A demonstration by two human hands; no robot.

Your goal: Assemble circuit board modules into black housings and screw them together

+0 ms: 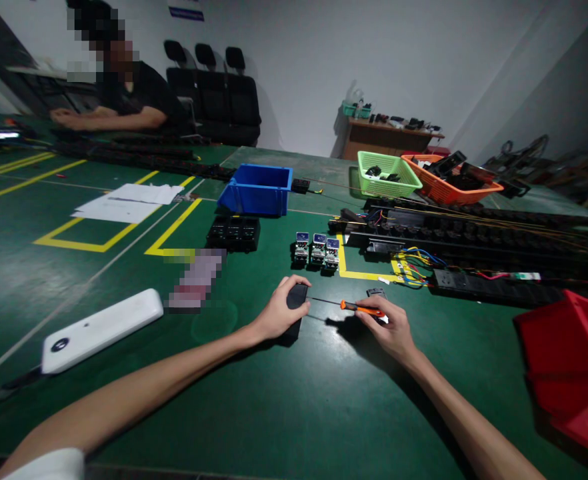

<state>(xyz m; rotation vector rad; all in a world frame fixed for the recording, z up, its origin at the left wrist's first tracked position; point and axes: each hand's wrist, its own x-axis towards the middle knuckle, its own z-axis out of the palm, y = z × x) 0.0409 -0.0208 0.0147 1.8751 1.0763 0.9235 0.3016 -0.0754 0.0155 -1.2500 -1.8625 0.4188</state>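
Observation:
My left hand (pixel 280 312) is closed around a black rectangular block (pixel 297 317), low over the green table or resting on it. In my right hand (pixel 390 327) is a screwdriver (pixel 357 307) with an orange and black handle. Its thin shaft points left, and the tip is at or close to the block's right side; whether it touches I cannot tell. Just behind my right hand lies a small dark part (pixel 375 292), partly covered by the fingers. Beyond the hands stand three small circuit modules (pixel 318 249) with blue tops, in a row.
Behind are a blue bin (pixel 261 190), black socket blocks (pixel 234 233) and paper sheets (pixel 129 202). Long black strips with wires (pixel 449 233) run along the right, near green (pixel 389 175) and orange (pixel 451 183) baskets. A red bin (pixel 569 373) and white device (pixel 101 331) flank my arms. A person (pixel 134 100) sits far left.

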